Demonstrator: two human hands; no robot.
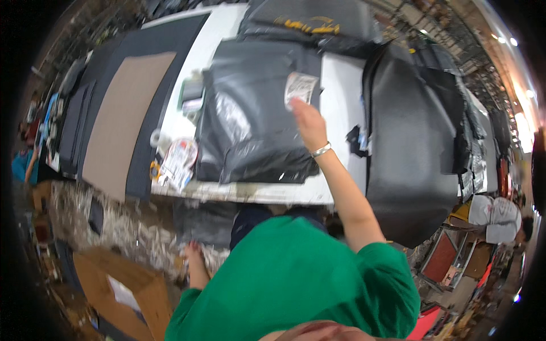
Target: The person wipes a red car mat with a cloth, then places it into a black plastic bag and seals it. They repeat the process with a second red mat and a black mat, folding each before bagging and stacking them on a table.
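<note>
A white printed label [300, 87] is over the right part of a stack of dark grey sheet material [260, 81]. The closed fingers of my right hand [309, 119] are on the label's lower edge, and that wrist wears a silver-coloured bracelet [320, 149]. Wrinkled, glossy black plastic [268, 162] lies along the stack's near side. Low on the left, beside my body and below the table edge, hangs my left hand [194, 250]. It is small and blurred, so I cannot tell whether it holds anything.
Tape rolls [183, 151] and a small green-edged box [192, 93] stand left of the stack. A brown panel [128, 115] lies farther left. Black sheet material [409, 140] drapes over the table's right side. An open cardboard box [123, 290] stands on the scrap-strewn floor [128, 226].
</note>
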